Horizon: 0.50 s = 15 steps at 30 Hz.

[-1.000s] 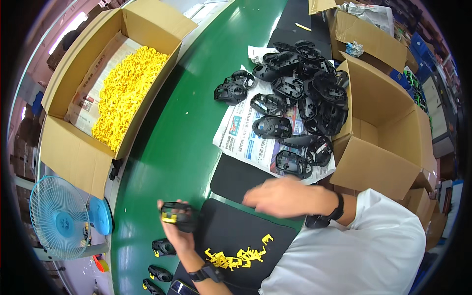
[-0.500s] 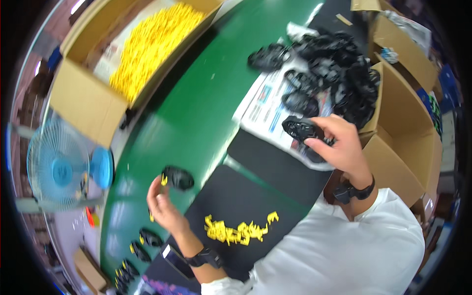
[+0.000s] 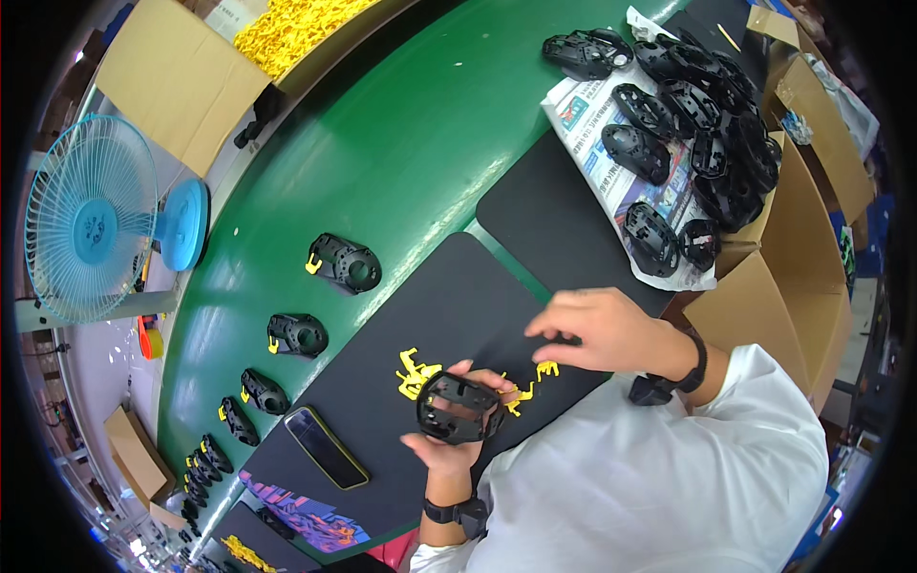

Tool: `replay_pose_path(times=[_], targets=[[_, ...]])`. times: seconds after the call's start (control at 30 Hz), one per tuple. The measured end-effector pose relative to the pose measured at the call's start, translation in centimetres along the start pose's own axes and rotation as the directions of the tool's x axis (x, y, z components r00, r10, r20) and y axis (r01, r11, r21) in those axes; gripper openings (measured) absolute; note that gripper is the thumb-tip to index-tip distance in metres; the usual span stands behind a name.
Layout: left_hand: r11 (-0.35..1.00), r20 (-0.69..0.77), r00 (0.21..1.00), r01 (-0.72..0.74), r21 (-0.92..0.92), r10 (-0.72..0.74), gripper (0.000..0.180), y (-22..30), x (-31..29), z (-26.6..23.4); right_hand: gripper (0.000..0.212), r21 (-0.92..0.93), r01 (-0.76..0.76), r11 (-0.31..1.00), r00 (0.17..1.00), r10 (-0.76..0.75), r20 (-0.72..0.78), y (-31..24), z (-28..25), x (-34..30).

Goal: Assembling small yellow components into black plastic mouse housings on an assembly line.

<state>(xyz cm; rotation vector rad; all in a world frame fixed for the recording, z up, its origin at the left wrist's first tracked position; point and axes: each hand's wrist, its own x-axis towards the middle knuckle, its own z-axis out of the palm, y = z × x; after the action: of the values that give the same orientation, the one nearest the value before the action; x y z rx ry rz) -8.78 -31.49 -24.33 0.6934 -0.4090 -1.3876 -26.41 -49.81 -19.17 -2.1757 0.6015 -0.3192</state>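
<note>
My left hand [image 3: 447, 456] is closed around a black plastic shell [image 3: 460, 409] that looks like a computer mouse housing, its hollow, ribbed side facing up. Beneath and beside it, small yellow plastic clips [image 3: 416, 374] lie heaped on the black mat [image 3: 468, 286]; part of the heap is hidden by the shell and hand. Above the mat's right side hovers my right hand [image 3: 607, 329], fingers and thumb apart, with nothing visible between them. A few more yellow clips [image 3: 546, 369] lie just under its thumb.
Black shells with yellow clips [image 3: 346, 263] stand in a line along the green table [image 3: 411, 172]. Several bare shells [image 3: 721, 124] pile up on newspaper [image 3: 585, 110] at far right, beside a cardboard box [image 3: 802, 239]. A phone [image 3: 327, 447] lies on the mat; a blue fan [image 3: 95, 229] stands left.
My right hand came from the shell pile toward the mat. My left hand left the shell in the row on the green table and now holds another shell over the yellow clips. The view shifted.
</note>
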Motion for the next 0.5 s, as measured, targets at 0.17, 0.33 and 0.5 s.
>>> replay_pose_path(times=[0.17,0.33,0.5], targets=[[0.989,-0.054,0.998,-0.049,-0.141,0.042,0.087,0.3,0.2,-1.1,0.022,-0.232,0.074,0.97,0.931,0.016,0.364,1.9,2.4,-2.2],[0.981,0.047,0.997,-0.058,-0.186,0.067,0.087,-0.1,1.0,-1.5,0.02,-0.148,0.032,0.988,0.947,0.017,0.32,1.4,2.0,-0.9],[0.985,-0.046,0.984,-0.172,0.006,0.172,0.095,-0.4,1.7,-0.9,0.021,-0.039,-0.132,0.99,0.911,0.137,0.389,-1.6,0.0,1.9]])
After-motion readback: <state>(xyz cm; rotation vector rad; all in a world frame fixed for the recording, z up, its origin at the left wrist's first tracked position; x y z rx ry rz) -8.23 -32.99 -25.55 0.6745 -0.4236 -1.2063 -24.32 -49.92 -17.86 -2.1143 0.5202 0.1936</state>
